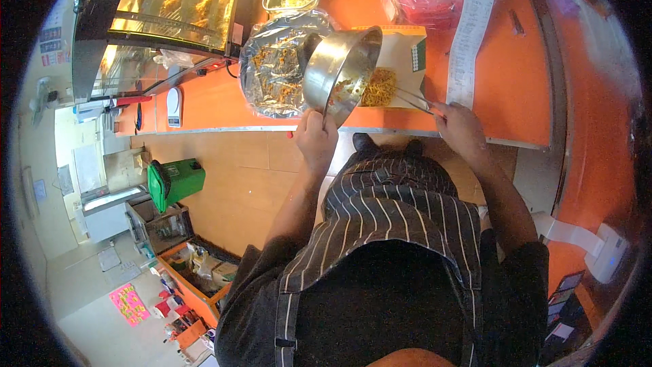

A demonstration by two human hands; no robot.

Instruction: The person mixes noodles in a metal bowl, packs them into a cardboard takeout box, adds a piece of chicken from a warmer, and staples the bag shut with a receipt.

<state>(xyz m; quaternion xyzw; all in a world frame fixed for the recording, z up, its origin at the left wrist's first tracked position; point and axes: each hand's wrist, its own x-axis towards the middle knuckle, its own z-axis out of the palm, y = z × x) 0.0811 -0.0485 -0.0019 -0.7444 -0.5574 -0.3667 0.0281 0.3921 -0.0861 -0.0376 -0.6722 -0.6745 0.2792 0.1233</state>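
Opening rightward, the tilted bowl faces tongs slanting forward-left.

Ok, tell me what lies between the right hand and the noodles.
In the head view, thin metal tongs, held by the right hand, span toward the noodles.

- black shirt, short sleeves ending above bare forearms
- dark apron, thin pale stripes
- striped shoulder straps, dark buckle on the left one
- dark shoes
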